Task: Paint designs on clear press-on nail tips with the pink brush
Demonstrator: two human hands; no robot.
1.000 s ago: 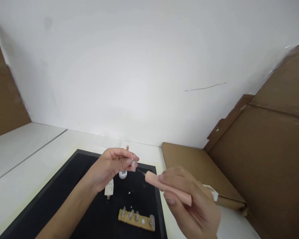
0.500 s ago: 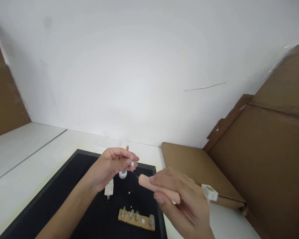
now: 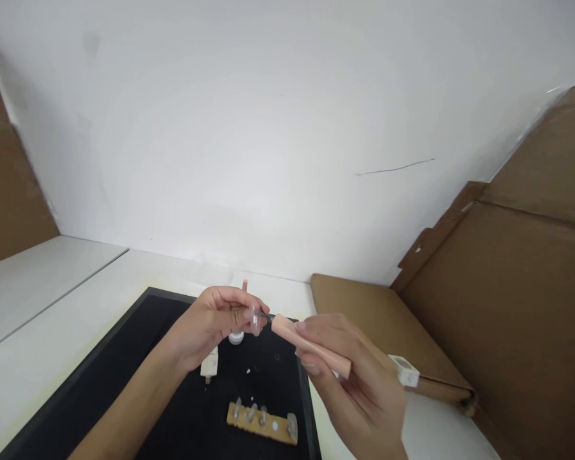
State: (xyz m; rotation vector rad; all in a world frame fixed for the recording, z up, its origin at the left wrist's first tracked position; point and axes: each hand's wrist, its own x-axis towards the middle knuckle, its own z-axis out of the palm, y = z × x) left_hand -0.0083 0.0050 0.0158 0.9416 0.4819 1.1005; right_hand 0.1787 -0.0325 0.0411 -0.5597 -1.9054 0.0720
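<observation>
My left hand pinches a clear false nail tip between thumb and fingers above the black tray. My right hand grips a peach, tube-shaped brush handle. Its thin dark tip points left and reaches the nail tip's edge; whether they touch is hard to tell. Below the hands lies a tan strip with several clear nail tips standing on it. One spot on the strip shows only a white dab.
Beneath the hands lies a black tray with small white specks. On it are a cream block-like bottle and a round white object, partly covered by my left hand. A cardboard box and small white box are right.
My right hand has raised the brush slightly, bringing its dark tip up to the nail tip. My left hand has turned the nail tip slightly and otherwise hardly moved.
</observation>
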